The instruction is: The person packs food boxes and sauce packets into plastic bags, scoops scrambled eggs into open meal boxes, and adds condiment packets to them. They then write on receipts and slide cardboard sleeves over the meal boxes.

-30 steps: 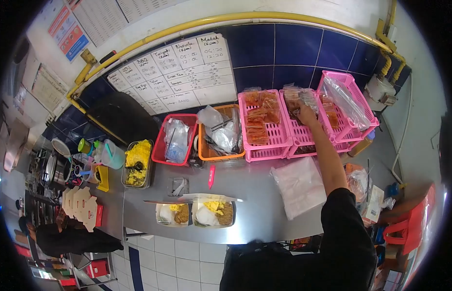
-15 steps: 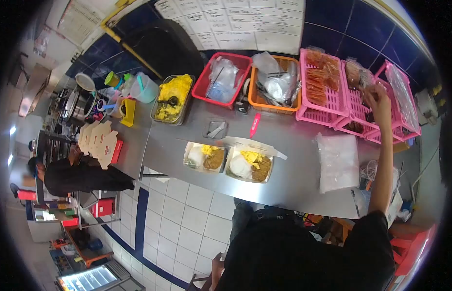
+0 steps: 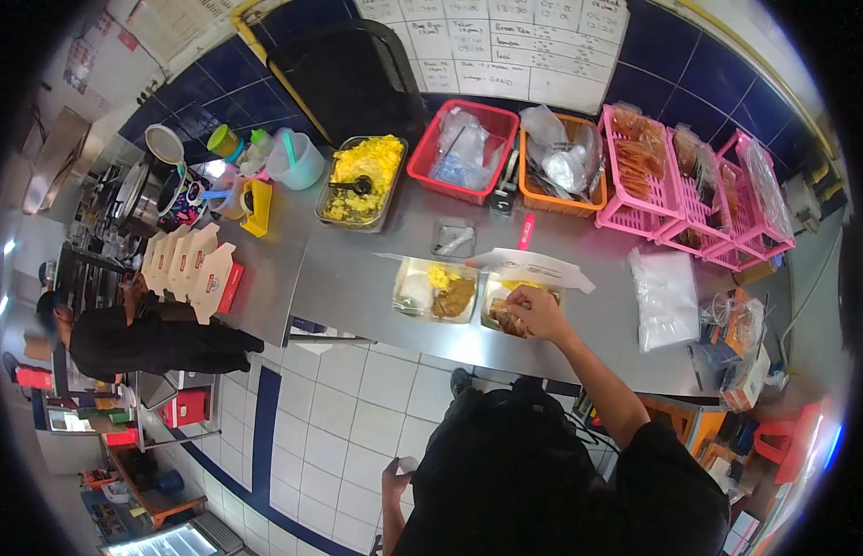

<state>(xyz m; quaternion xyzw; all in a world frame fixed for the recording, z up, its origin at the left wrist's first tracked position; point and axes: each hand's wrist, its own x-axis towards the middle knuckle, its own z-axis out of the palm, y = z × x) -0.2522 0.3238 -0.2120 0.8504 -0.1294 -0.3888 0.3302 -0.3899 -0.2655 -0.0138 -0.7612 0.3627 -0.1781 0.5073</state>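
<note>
Two open food boxes point(image 3: 543, 270) on one counter point(image 3: 357, 278)
I count one red basket point(image 3: 459, 191), one orange basket point(image 3: 561, 205), one tray point(image 3: 355, 224) of yellow food, one pink marker point(image 3: 526, 232) and one co-worker point(image 3: 153, 341); pink baskets point(image 3: 634, 222) overlap too much to count.

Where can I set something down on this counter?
On the steel counter, left of the left meal box, in front of the scrambled egg tray; also between the right meal box, where the right hand is, and the plastic bags. It's crowded along the back, with the red basket, orange basket and pink baskets.
</note>
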